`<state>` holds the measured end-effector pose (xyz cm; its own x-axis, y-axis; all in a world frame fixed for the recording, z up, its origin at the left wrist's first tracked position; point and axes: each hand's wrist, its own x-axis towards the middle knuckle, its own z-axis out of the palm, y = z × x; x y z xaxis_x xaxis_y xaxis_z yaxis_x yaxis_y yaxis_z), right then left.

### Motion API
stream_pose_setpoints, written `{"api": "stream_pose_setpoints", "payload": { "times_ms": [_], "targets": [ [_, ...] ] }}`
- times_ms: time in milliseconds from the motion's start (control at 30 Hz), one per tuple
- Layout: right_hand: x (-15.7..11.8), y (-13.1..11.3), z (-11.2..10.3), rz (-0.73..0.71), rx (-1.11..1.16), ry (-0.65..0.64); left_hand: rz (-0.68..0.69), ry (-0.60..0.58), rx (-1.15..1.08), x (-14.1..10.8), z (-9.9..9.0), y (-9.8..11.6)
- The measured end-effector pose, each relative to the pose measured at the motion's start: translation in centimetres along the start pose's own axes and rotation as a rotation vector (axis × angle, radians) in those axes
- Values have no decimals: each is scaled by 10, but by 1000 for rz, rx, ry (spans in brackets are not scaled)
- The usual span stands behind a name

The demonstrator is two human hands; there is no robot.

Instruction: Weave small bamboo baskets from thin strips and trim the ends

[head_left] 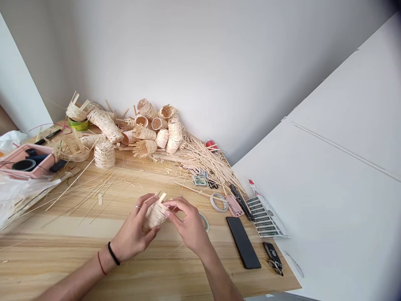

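Holding a small, pale bamboo-strip basket (156, 214) just above the light wooden table (62, 234), the left hand (133, 230) curls its fingers (147, 202) around the woven side, almost closed. The right hand (188, 221) comes from the other side, and its fingertips (169, 205) are pinched on the upper edge of the basket. The step in hand seems to be the finishing of the rim, because several flat strips stand up from the top. I judge that the next move calls for bending these upright strips down and tucking them into the weave, with a firm grip so that the round shape does not loosen. The basket is in front of the person, between both hands, and I cannot tell if its base touches the table. Its weave looks tight and regular on the visible part, but the fingers hide much of it. Farther away, a heap of similar woven bamboo baskets (156, 129) and many loose bamboo strips (200, 156) lie near the wall.
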<state>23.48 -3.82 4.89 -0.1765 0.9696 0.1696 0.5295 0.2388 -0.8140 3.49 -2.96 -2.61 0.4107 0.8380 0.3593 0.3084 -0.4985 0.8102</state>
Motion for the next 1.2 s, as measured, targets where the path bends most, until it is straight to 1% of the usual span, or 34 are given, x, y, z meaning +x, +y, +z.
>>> {"api": "stream_pose_setpoints", "payload": {
  "times_ms": [133,333,533,600,733,867,933,1033,1133,1200],
  "targets": [
    [0,0,3,15,-8,22,9,3,-4,0,2,0],
    [-1,0,7,-2,-62,61,5,11,2,-1,3,1],
    [-3,4,18,-110,-210,136,9,26,7,-2,4,1],
    [-4,5,22,-125,-234,152,7,32,7,-2,4,2],
    [-5,4,22,-132,-219,161,-3,34,-4,0,3,2],
    [-8,0,16,-94,-104,114,1,5,-17,1,3,1],
    [-10,-1,14,-94,-88,94,1,-12,-17,1,3,1],
    [-13,0,15,-185,-190,86,33,-42,-16,4,-1,0],
    [-17,3,15,-317,-327,87,84,-66,-14,7,-9,-1],
    [-21,6,12,-378,-377,98,106,-69,-8,10,-14,-2]
  ]
}}
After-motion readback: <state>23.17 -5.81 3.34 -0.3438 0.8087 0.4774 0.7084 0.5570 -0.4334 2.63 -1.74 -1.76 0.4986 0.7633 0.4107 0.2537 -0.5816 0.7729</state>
